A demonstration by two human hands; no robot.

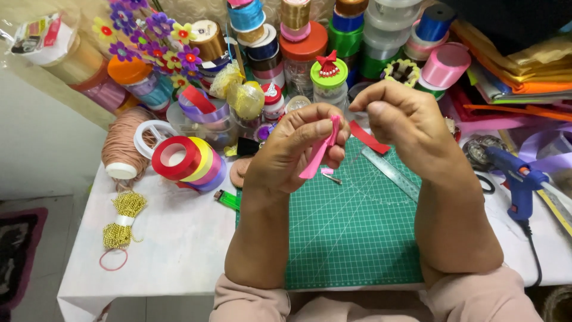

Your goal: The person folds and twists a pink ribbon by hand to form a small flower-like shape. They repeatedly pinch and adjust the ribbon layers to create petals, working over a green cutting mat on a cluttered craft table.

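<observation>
- Left hand [292, 149]: bare, no glove, ring or wristband visible.
- Right hand [405, 122]: bare, no glove, ring or wristband visible; thumbnail cut short.
- Forearms: uncovered from wrist to elbow.
- Sleeves [250, 301]: pale dusty-pink fabric, pushed back to the elbows, loosely gathered in soft folds on both arms.

I pinch a pink ribbon [322, 150] in the middle of the frame, above the mat. It is a short, narrow, glossy strip, folded at the top, and its two ends hang down to the lower left.
</observation>
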